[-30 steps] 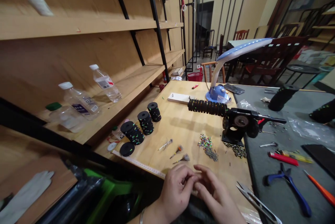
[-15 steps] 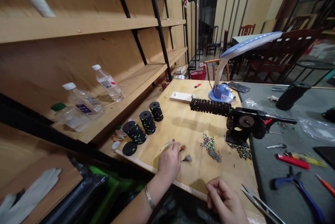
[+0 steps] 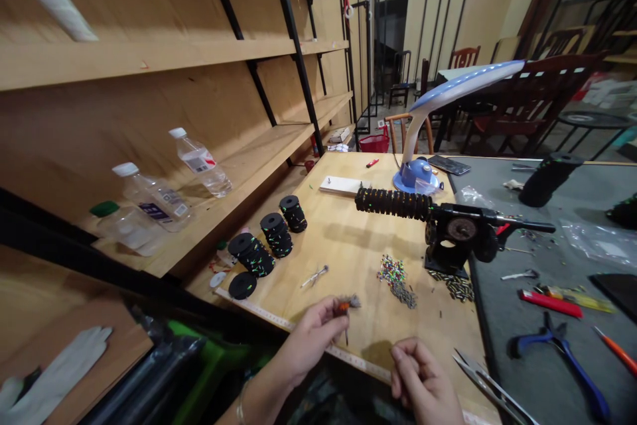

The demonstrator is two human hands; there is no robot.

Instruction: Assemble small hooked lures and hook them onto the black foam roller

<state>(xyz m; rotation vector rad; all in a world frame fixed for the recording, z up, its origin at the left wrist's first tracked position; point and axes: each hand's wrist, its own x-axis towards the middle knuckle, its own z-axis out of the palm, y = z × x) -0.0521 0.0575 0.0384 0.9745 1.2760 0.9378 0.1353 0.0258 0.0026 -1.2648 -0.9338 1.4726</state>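
My left hand (image 3: 318, 325) is closed in a pinch above the table's near edge. Between its thumb and fingers is a small orange tuft (image 3: 343, 306), with a thin dark stem pointing down. Right beside it shows a grey tuft (image 3: 355, 302); whether it is also held or lies on the wood I cannot tell. A small pale bundle of strands (image 3: 315, 276) lies just beyond that hand. My right hand (image 3: 421, 372) rests at the table edge with curled fingers, thumb against the index finger; anything inside is hidden. Colourful beads (image 3: 391, 268) and small grey pieces (image 3: 403, 294) lie ahead of it.
A black clamp tool (image 3: 460, 229) holds a ridged black foam roll (image 3: 393, 204). Brass-coloured tubes (image 3: 458, 287) lie under it. Black foam spools (image 3: 251, 254) stand left. Scissors (image 3: 490, 385), blue-handled pliers (image 3: 562, 352) and a red knife (image 3: 550, 303) lie right. A blue lamp (image 3: 418, 173) stands behind.
My left hand has drawn back toward the table edge and lifted the orange tuft off the wood. The pale bundle is now uncovered. My right hand has hardly moved.
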